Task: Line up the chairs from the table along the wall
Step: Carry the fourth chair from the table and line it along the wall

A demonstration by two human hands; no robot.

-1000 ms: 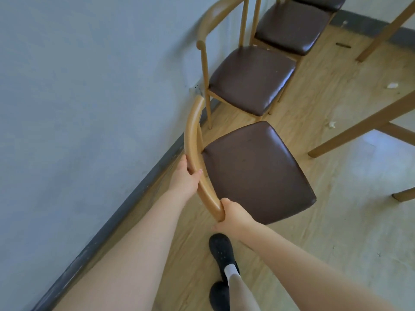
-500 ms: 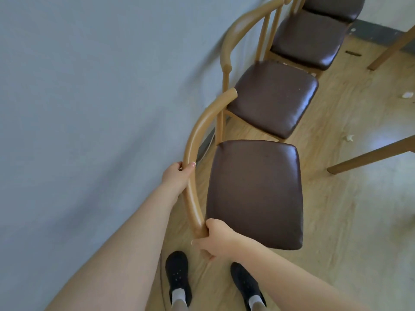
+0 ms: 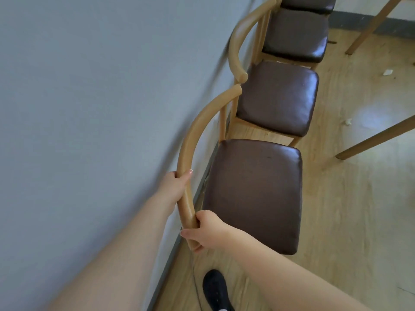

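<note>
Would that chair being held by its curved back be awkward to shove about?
Probably not: the nearest chair looks rigid wood, so both hands, left hand and right hand, steer it by the backrest. It likely slides on the smooth floor.

Under you runs a pale wood-plank floor (image 3: 359, 221), with small white scraps (image 3: 387, 72) lying on it at the upper right (a second bit (image 3: 348, 121) sits nearer). A thin dark cable (image 3: 195, 286) trails by your black shoe (image 3: 215, 288), and a dark baseboard (image 3: 359, 23) edges the far side
</note>
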